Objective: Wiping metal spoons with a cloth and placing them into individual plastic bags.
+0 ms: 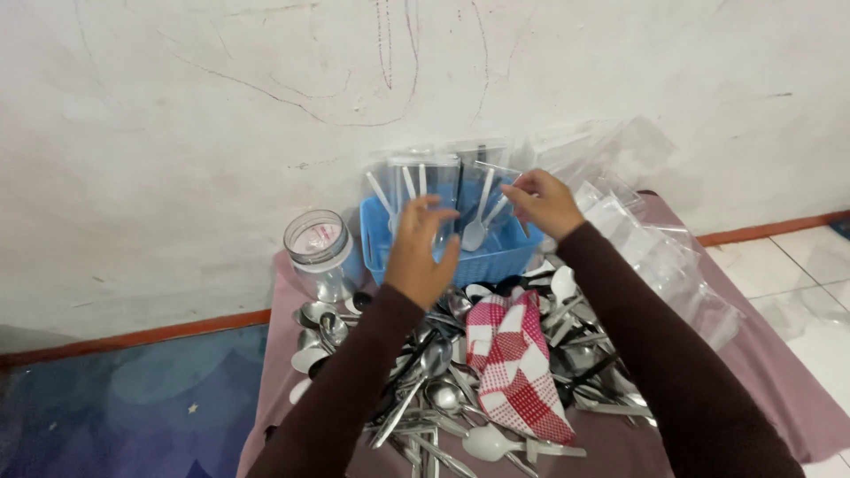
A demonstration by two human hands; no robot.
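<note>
While both arms reach forward over the cutlery heap, the scene reads as follows:

Left hand [420, 252]: raised in front of the blue basket [496, 257], fingers spread wide and slightly curled; whether the fingertips touch a clear plastic bag [443, 199] I cannot tell.
Right hand [542, 202]: above the basket's right end, fingers bent together in a pinch at the top edge of the clear bag that holds a spoon [476, 232].
Bagged spoon: standing nearly upright inside the basket, between the two hands, its bowl low and its handle rising toward the right fingertips.
Basket: at the far edge of the table [779, 372], against the wall, packed with upright bagged cutlery.
Glass jar [319, 252]: just left of the basket.
Checked cloth [513, 358]: red and white, lying on the loose spoons [434, 389] below the hands.
Empty clear bags [655, 248]: piled to the right.
</note>
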